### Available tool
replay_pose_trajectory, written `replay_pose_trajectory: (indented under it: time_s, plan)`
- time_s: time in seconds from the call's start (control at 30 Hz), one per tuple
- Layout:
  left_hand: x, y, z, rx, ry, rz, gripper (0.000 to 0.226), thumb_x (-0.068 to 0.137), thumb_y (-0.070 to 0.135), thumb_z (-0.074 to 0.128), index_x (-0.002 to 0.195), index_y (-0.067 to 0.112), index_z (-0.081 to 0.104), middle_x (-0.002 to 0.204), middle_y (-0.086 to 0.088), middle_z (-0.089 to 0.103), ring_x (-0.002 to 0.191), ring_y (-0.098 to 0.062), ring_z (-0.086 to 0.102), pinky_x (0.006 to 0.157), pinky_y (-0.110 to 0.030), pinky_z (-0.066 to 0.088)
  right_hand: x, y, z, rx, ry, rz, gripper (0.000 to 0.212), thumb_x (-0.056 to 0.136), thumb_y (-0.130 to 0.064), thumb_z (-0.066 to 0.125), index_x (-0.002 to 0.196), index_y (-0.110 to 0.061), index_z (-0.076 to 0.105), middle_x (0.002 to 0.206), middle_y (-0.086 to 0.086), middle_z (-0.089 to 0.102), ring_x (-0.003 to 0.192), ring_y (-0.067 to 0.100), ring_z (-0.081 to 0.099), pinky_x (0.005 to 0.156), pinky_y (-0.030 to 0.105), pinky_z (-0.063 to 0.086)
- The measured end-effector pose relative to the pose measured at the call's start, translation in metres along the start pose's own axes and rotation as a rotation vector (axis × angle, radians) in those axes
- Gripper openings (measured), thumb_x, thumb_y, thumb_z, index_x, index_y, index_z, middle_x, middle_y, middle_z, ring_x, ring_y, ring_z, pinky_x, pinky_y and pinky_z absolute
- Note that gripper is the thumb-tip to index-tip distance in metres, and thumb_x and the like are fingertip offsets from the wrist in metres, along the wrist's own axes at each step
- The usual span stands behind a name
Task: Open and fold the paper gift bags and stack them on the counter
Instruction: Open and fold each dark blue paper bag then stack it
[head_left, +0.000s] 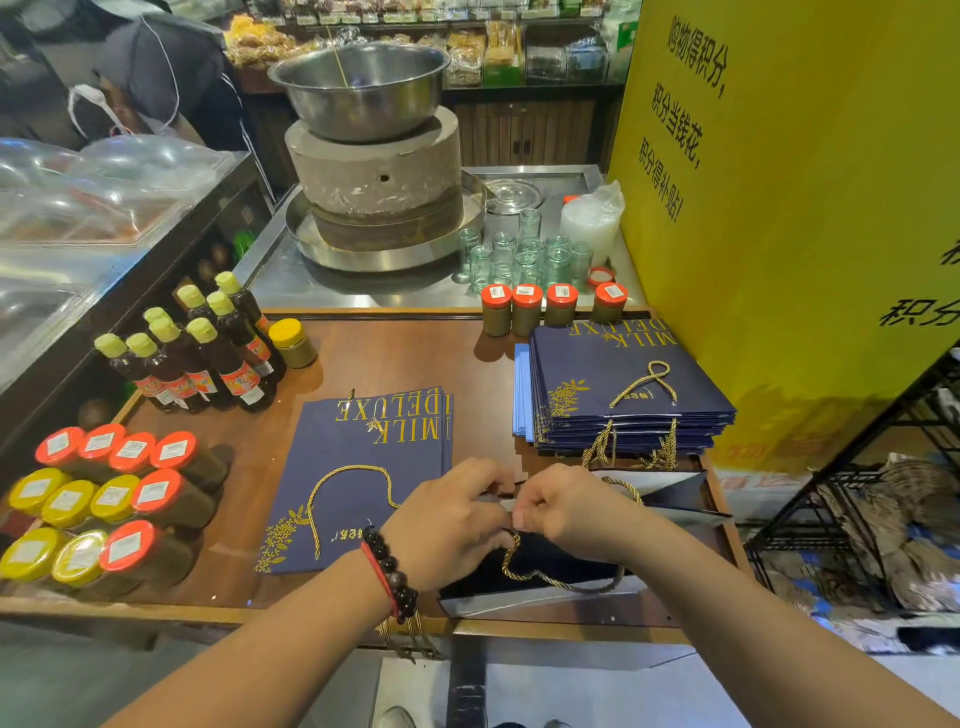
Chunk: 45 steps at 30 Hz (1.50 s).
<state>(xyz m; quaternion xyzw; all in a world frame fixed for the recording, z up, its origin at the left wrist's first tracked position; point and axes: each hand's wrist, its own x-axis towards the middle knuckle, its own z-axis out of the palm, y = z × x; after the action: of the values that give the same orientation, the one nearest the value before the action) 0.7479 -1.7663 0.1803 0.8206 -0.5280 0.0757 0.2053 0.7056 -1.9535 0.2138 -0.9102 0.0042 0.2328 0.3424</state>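
Observation:
A dark blue paper gift bag (550, 577) with gold rope handles lies partly opened at the counter's front edge, its white inside showing. My left hand (447, 519) and my right hand (566, 509) meet over its top edge, fingers curled and pinching the rim. To the left lies a small flat pile of blue bags (363, 467) printed MILK DELUXE. A taller stack of flat blue bags (623, 395) sits at the back right of the wooden counter (395, 364).
Jars with orange and yellow lids (104, 499) crowd the counter's left edge, dark sauce bottles (197, 353) behind them. Orange-lidded jars (550, 309) line the back. Beyond stand a stone mill with a steel bowl (374, 156) and glass cups (524, 254). A yellow board (779, 208) rises on the right.

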Motion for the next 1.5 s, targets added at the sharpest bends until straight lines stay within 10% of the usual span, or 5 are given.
replay_pose_trajectory:
  time_s: [0.6, 0.77, 0.97, 1.13, 1.5]
  plan:
    - [0.009, 0.001, -0.005, -0.003, -0.063, -0.118, 0.013, 0.085, 0.026, 0.068, 0.089, 0.014, 0.072, 0.115, -0.004, 0.050, 0.091, -0.017, 0.055, 0.063, -0.032, 0.056, -0.020, 0.004, -0.012, -0.146, 0.541, -0.093, 0.014, 0.095, -0.014, 0.050, 0.093, -0.010, 0.064, 0.084, 0.000, 0.061, 0.081, 0.019, 0.060, 0.072, 0.038, 0.052]
    - [0.011, 0.001, -0.004, 0.013, -0.078, -0.133, 0.013, 0.085, 0.025, 0.068, 0.092, 0.015, 0.072, 0.114, -0.004, 0.050, 0.089, -0.018, 0.056, 0.061, -0.026, 0.050, -0.045, 0.016, 0.024, 0.021, 0.887, -0.227, 0.018, 0.086, -0.021, 0.058, 0.102, -0.020, 0.065, 0.090, -0.013, 0.059, 0.077, -0.001, 0.053, 0.065, 0.019, 0.046]
    - [0.013, 0.005, -0.008, -0.003, -0.074, -0.108, 0.007, 0.079, 0.020, 0.075, 0.084, 0.016, 0.071, 0.105, -0.005, 0.053, 0.081, -0.017, 0.055, 0.054, -0.023, 0.041, -0.028, 0.015, 0.084, 0.341, 0.287, 0.060, 0.026, 0.093, -0.033, 0.060, 0.119, -0.030, 0.060, 0.108, -0.013, 0.066, 0.095, 0.005, 0.059, 0.082, 0.012, 0.045]
    - [0.017, 0.004, -0.008, 0.051, -0.062, -0.103, 0.009, 0.075, 0.022, 0.078, 0.080, 0.019, 0.072, 0.101, -0.003, 0.054, 0.077, -0.014, 0.055, 0.050, -0.020, 0.039, -0.031, 0.006, 0.093, 0.356, 0.176, -0.024, 0.026, 0.099, -0.033, 0.049, 0.077, -0.024, 0.057, 0.072, -0.006, 0.059, 0.069, 0.006, 0.052, 0.073, 0.033, 0.046]
    - [0.019, 0.002, -0.002, 0.021, -0.027, -0.118, 0.012, 0.072, 0.020, 0.081, 0.079, 0.020, 0.073, 0.094, -0.001, 0.054, 0.076, -0.013, 0.056, 0.048, -0.018, 0.042, -0.054, 0.003, 0.092, -0.163, 0.048, -0.195, 0.032, 0.101, -0.041, 0.041, 0.103, -0.016, 0.061, 0.099, 0.009, 0.063, 0.094, 0.029, 0.056, 0.076, 0.037, 0.043]
